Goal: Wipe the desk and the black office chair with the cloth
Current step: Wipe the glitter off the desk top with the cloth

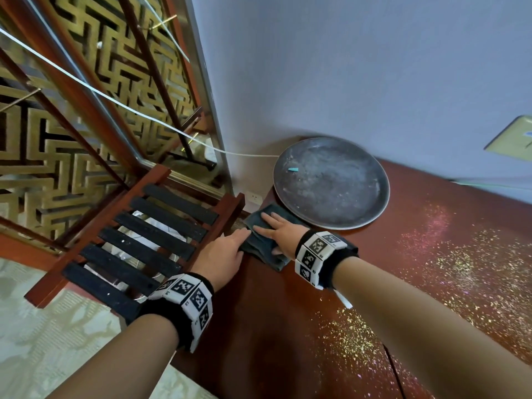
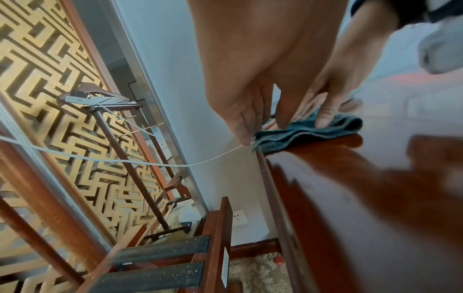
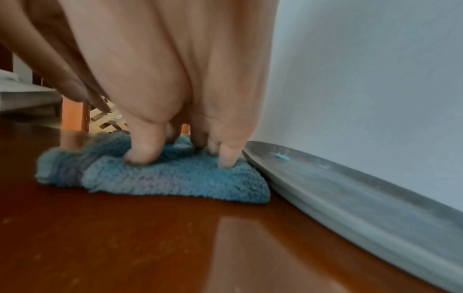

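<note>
A folded dark teal cloth (image 1: 263, 240) lies at the far left corner of the red-brown desk (image 1: 288, 326). My right hand (image 1: 273, 231) lies flat on top of it, fingers straight and spread, pressing it down onto the wood. In the right wrist view the thumb and fingers dig into the cloth (image 3: 175, 178). My left hand (image 1: 234, 243) reaches in from the left with straight fingers touching the cloth's left edge (image 2: 313, 132) at the desk's rim. No black office chair is in view.
A round grey metal tray (image 1: 331, 182) sits against the wall, its rim next to the cloth. Pale specks (image 1: 431, 254) cover the desk's right part. A wooden rack with black slats (image 1: 144, 246) stands left of the desk. A white cord (image 1: 144, 116) runs to the wall.
</note>
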A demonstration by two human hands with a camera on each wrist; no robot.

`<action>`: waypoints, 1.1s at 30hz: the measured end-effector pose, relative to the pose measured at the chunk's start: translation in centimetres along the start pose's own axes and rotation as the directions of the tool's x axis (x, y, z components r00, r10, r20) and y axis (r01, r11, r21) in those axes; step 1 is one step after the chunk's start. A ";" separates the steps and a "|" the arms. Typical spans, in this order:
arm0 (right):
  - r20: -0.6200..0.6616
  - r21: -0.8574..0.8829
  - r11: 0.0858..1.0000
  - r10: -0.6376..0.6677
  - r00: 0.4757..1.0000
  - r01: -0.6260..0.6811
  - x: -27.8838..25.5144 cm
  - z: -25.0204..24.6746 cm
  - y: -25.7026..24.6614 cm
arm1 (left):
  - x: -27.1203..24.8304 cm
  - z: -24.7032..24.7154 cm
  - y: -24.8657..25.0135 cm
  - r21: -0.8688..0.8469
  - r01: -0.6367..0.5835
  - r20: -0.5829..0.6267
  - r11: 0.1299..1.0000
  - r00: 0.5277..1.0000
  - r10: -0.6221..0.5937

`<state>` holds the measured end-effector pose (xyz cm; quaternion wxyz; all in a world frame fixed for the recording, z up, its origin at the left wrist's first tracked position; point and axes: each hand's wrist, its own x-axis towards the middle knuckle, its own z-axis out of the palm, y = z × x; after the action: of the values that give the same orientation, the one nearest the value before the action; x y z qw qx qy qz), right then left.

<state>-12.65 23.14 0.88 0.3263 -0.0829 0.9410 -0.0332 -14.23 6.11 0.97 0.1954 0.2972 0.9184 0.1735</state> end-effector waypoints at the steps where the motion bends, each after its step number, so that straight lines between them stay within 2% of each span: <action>1: 0.004 0.004 1.000 0.011 1.000 -0.011 -0.1 -0.1 -0.2 | 0.0 0.1 -0.2 -0.004 -0.022 -0.013 1.000 1.000 0.022; 5: 0.032 -0.023 1.000 -0.020 0.999 0.021 -3.0 1.1 -0.5 | 0.8 1.1 0.7 0.036 -0.135 -0.030 0.990 0.990 0.136; 8: -0.037 0.036 0.997 0.065 0.997 -0.063 -6.3 3.2 1.8 | 2.2 2.4 2.5 0.186 -0.224 0.115 0.957 0.972 0.206; 11: -0.032 0.074 0.985 0.161 0.986 -0.158 -9.2 5.8 4.2 | 4.0 4.0 4.0 0.341 -0.283 0.258 0.896 0.945 0.201; 14: -0.028 0.054 0.981 0.191 0.981 -0.189 -10.2 7.6 5.5 | 4.6 5.0 4.5 0.394 -0.252 0.261 0.884 0.953 0.155; 17: -0.025 0.075 0.978 0.195 0.980 -0.193 -10.1 7.9 5.8 | 1.9 4.9 3.9 0.395 -0.304 0.316 0.867 0.931 0.182; 19: -0.022 0.083 0.978 0.195 0.980 -0.193 -9.9 7.9 5.8 | -1.3 5.1 2.5 0.432 -0.379 0.271 0.818 0.920 0.283; 20: -0.021 0.086 0.977 0.195 0.981 -0.193 -9.9 8.0 5.8 | -3.1 5.0 2.1 0.426 -0.356 0.274 0.832 0.927 0.257; 21: -0.022 0.091 0.977 0.197 0.980 -0.194 -9.8 8.0 5.9 | -4.0 4.8 1.8 0.473 -0.353 0.237 0.807 0.933 0.270; 22: -0.022 0.093 0.976 0.198 0.980 -0.196 -9.8 8.2 5.9 | -4.1 4.5 1.9 0.449 -0.333 0.282 0.829 0.933 0.222; 24: -0.017 0.089 0.976 0.200 0.980 -0.198 -9.6 8.2 6.0 | -1.9 4.8 2.3 0.406 -0.332 0.356 0.851 0.915 0.187; 25: -0.014 0.091 0.976 0.202 0.979 -0.200 -9.6 8.1 6.0 | -0.2 4.7 2.9 0.387 -0.278 0.341 0.879 0.929 0.143; 29: 0.005 0.094 0.974 0.205 0.979 -0.205 -9.7 7.8 6.0 | 4.3 4.5 5.2 0.431 -0.251 0.318 0.867 0.941 0.115; 31: 0.016 0.092 0.974 0.207 0.978 -0.207 -9.7 7.7 5.8 | 2.6 4.5 4.8 0.444 -0.254 0.353 0.859 0.931 0.093; 33: 0.021 0.088 0.972 0.215 0.976 -0.216 -9.6 7.7 5.9 | -1.7 5.3 2.8 0.453 -0.316 0.308 0.834 0.933 0.187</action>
<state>-1.30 30.56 -0.01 0.3366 0.0343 0.9402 -0.0394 -9.20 8.33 -1.92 0.2026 0.4758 0.8519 -0.0824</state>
